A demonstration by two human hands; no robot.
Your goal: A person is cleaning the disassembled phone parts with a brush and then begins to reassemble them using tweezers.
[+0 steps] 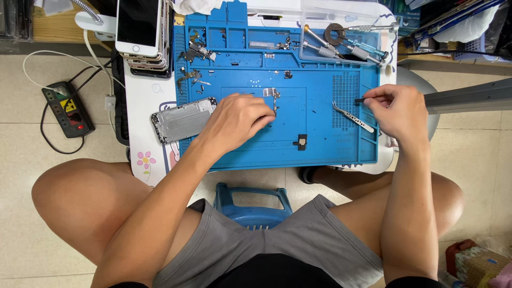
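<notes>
My left hand (237, 118) rests on the blue repair mat (320, 152), fingers pinched on a small metal phone part (272, 96) near the mat's middle. My right hand (394, 109) is at the mat's right edge, thumb and forefinger pinched on a small dark part (359, 100). Curved metal tweezers (352, 117) lie on the mat just left of my right hand. An opened silver phone housing (183, 119) lies at the mat's left edge, beside my left wrist.
A stack of phones (143, 32) stands at the back left. Screwdrivers (346, 45) lie in a clear tray at the back right. Small parts (194, 53) and a black piece (302, 141) dot the mat. A power strip (68, 109) sits on the floor left; a blue stool (253, 205) between my knees.
</notes>
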